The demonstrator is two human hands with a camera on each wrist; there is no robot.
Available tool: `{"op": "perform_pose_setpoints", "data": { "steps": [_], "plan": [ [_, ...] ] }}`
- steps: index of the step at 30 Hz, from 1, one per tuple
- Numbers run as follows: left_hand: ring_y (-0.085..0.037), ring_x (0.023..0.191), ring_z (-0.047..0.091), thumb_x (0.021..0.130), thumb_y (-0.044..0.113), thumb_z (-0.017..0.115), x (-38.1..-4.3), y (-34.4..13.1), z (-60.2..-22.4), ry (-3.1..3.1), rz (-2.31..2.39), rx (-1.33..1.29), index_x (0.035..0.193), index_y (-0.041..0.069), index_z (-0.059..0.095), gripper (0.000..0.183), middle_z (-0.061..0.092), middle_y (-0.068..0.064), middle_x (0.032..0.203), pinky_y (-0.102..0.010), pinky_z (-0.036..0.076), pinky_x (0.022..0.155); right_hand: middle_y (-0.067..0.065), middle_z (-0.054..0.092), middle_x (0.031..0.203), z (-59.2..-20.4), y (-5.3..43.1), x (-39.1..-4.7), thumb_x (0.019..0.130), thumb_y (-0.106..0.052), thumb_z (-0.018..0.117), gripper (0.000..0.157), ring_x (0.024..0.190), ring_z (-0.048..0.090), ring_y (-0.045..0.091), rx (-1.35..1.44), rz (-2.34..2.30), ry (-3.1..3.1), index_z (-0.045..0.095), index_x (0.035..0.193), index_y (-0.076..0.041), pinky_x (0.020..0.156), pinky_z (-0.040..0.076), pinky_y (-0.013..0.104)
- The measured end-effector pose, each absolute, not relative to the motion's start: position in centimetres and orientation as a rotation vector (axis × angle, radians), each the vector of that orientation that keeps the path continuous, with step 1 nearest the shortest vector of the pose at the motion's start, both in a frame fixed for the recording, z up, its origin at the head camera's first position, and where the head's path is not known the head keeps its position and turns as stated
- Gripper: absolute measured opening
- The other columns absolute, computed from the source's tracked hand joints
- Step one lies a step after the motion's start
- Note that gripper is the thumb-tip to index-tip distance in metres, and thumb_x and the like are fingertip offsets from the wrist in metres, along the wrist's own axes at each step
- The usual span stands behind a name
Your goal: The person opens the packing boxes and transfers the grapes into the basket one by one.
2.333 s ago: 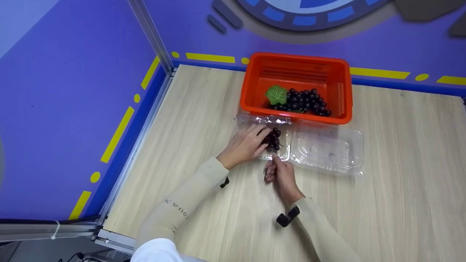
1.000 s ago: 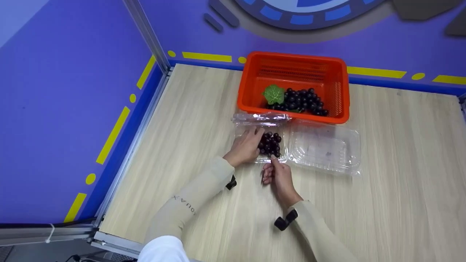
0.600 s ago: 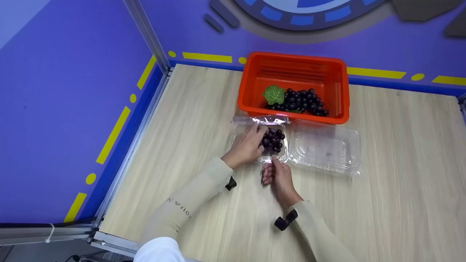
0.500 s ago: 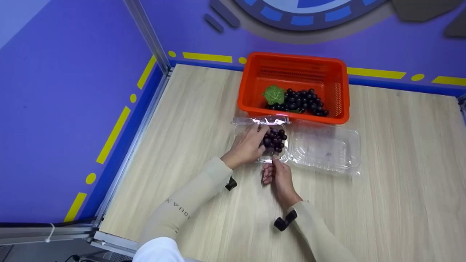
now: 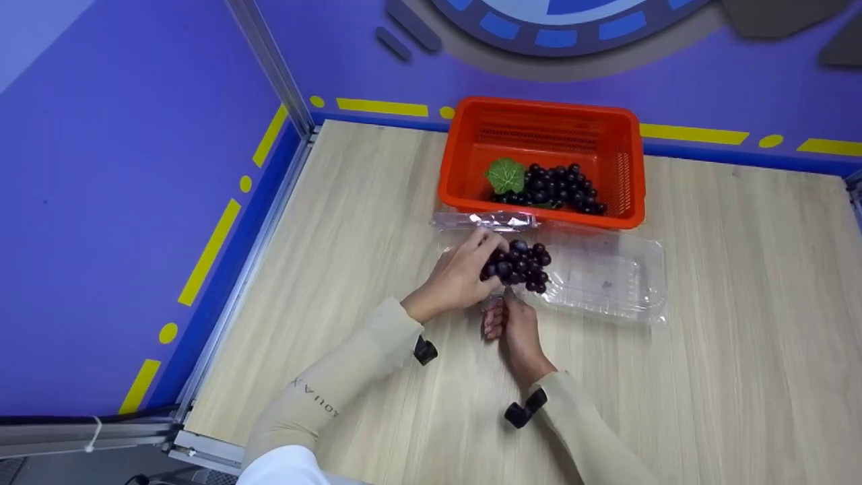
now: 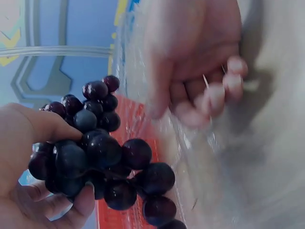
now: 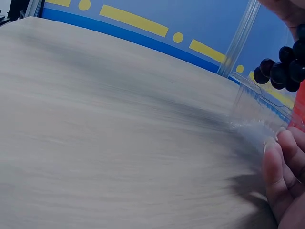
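Note:
My left hand grips a bunch of dark purple grapes, its thumb and fingers curled round the berries. The left wrist view shows the grapes close up, held above the clear plastic clamshell container. This container lies opened flat in front of the orange basket, its far flap raised and its other half spread to the right. My right hand is at the container's near edge, thumb against the rim and fingers curled below. In the right wrist view its fingertips are right at the container wall.
An orange plastic basket stands against the back wall, holding more dark grapes and a green leaf. The pale wooden table reaches to both sides. A blue panel borders the left side.
My left hand has raised the bunch of grapes out of the container and shifted it right, so it now overlaps the other half. My right hand stays almost still at the near edge.

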State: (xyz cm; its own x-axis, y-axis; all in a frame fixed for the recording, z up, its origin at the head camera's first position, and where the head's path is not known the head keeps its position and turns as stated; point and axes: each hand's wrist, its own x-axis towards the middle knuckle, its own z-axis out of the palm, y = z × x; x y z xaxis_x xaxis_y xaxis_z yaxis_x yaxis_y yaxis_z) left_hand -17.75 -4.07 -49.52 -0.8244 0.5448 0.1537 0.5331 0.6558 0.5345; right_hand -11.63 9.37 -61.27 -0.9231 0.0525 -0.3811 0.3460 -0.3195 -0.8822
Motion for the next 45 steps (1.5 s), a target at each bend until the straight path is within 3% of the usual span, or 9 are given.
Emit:
{"op": "perform_pose_setpoints", "data": {
  "steps": [8, 14, 23, 27, 32, 35, 38, 40, 45],
  "plan": [
    [-0.015, 0.099, 0.056, 0.08, 0.013, 0.068, -17.2, -3.2, -48.0, 2.759, 1.106, 0.968, 0.116, 0.02, 0.054, 0.039, 0.05, 0.002, 0.118, -0.027, 0.049, 0.074, 0.003, 0.058, 0.054, -61.5, 9.3, -11.8, 0.105, -0.032, 0.035, 0.052, 0.041, 0.054, 0.013, 0.51, -2.38, 1.741, 0.06, 0.078, 0.004, 0.039, 0.047, 0.027],
    [-0.016, 0.102, 0.056, 0.078, 0.011, 0.067, -17.7, -2.8, -46.5, 2.764, 1.255, 0.946, 0.115, 0.019, 0.055, 0.04, 0.051, 0.002, 0.122, -0.026, 0.047, 0.074, 0.004, 0.057, 0.056, -61.7, 9.3, -11.7, 0.106, -0.036, 0.031, 0.055, 0.043, 0.054, 0.014, 0.463, -2.364, 1.738, 0.062, 0.081, 0.004, 0.04, 0.046, 0.026],
    [-0.015, 0.104, 0.056, 0.076, 0.01, 0.069, -19.2, -2.5, -45.0, 2.803, 1.467, 0.867, 0.114, 0.016, 0.055, 0.041, 0.052, -0.001, 0.119, -0.028, 0.047, 0.083, 0.006, 0.059, 0.061, -59.2, 9.5, -11.2, 0.107, -0.025, 0.024, 0.06, 0.048, 0.056, 0.014, 0.388, -2.323, 1.711, 0.056, 0.101, 0.025, 0.044, 0.05, 0.026],
    [-0.015, 0.108, 0.054, 0.077, 0.01, 0.07, -20.0, -2.3, -44.7, 2.814, 1.527, 0.806, 0.115, 0.015, 0.054, 0.041, 0.052, -0.002, 0.118, -0.029, 0.047, 0.091, 0.005, 0.059, 0.06, -60.2, 9.5, -11.4, 0.107, -0.026, 0.025, 0.059, 0.047, 0.056, 0.013, 0.409, -2.354, 1.673, 0.058, 0.098, 0.023, 0.043, 0.049, 0.026],
    [-0.015, 0.113, 0.054, 0.079, 0.011, 0.071, -21.3, -1.8, -44.3, 2.867, 1.572, 0.638, 0.115, 0.017, 0.055, 0.04, 0.052, -0.001, 0.121, -0.032, 0.046, 0.093, 0.002, 0.059, 0.058, -61.5, 9.6, -11.7, 0.107, -0.029, 0.029, 0.055, 0.045, 0.055, 0.012, 0.451, -2.373, 1.654, 0.063, 0.089, 0.01, 0.042, 0.048, 0.024],
    [-0.014, 0.129, 0.045, 0.084, 0.017, 0.071, -22.6, -1.2, -44.0, 2.914, 1.613, 0.607, 0.131, 0.02, 0.047, 0.052, 0.039, -0.002, 0.143, -0.035, 0.043, 0.103, 0.001, 0.058, 0.058, -61.7, 9.5, -11.7, 0.107, -0.031, 0.029, 0.054, 0.045, 0.055, 0.011, 0.456, -2.381, 1.675, 0.063, 0.085, 0.005, 0.042, 0.048, 0.023],
    [-0.012, 0.148, 0.017, 0.089, 0.026, 0.068, -23.7, -0.7, -43.8, 2.933, 1.609, 0.678, 0.152, 0.025, 0.021, 0.078, 0.002, 0.0, 0.163, -0.039, 0.032, 0.116, 0.001, 0.058, 0.057, -61.8, 9.5, -11.7, 0.107, -0.032, 0.03, 0.054, 0.045, 0.054, 0.01, 0.456, -2.386, 1.694, 0.063, 0.084, 0.004, 0.041, 0.047, 0.023],
    [-0.008, 0.151, -0.004, 0.09, 0.03, 0.067, -24.2, -0.6, -43.7, 2.921, 1.561, 0.741, 0.156, 0.028, 0.002, 0.092, -0.021, 0.006, 0.161, -0.042, 0.02, 0.122, 0.001, 0.058, 0.057, -61.8, 9.5, -11.6, 0.107, -0.032, 0.03, 0.055, 0.045, 0.055, 0.011, 0.453, -2.388, 1.696, 0.064, 0.084, 0.005, 0.041, 0.048, 0.023],
    [-0.008, 0.15, -0.009, 0.093, 0.028, 0.062, -24.3, -0.8, -43.9, 2.867, 1.45, 0.753, 0.155, 0.032, -0.002, 0.09, -0.026, 0.012, 0.159, -0.049, 0.005, 0.123, 0.002, 0.059, 0.058, -61.8, 9.6, -11.6, 0.106, -0.032, 0.031, 0.056, 0.045, 0.055, 0.012, 0.448, -2.398, 1.678, 0.064, 0.086, 0.008, 0.042, 0.048, 0.024]
  ]
}}
